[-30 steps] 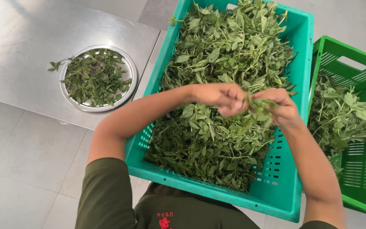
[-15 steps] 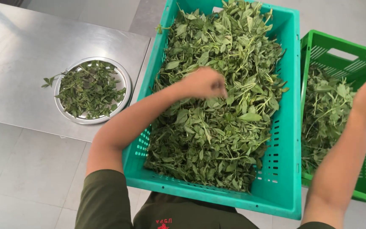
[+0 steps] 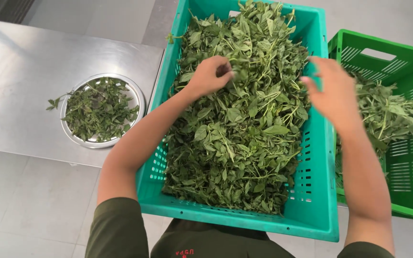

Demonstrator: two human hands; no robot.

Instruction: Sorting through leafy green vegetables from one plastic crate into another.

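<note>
Over a pale tiled floor, a teal plastic crate (image 3: 311, 210) sits before the person, heaped with leafy green stems (image 3: 244, 129). The left hand (image 3: 210, 75) curls shut on a sprig near the pile's far end. The right hand (image 3: 333, 93) hovers above the crate's right wall, fingers spread, holding nothing. A green crate (image 3: 407, 200) with more stems stands just right; a round metal tray (image 3: 137, 95) of leaves rests on the steel table (image 3: 34, 62) left.

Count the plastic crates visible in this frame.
2. The teal crate sits in front of the person, heaped with leafy stems; the green crate stands at its right, partly cut off by the frame edge.
</note>
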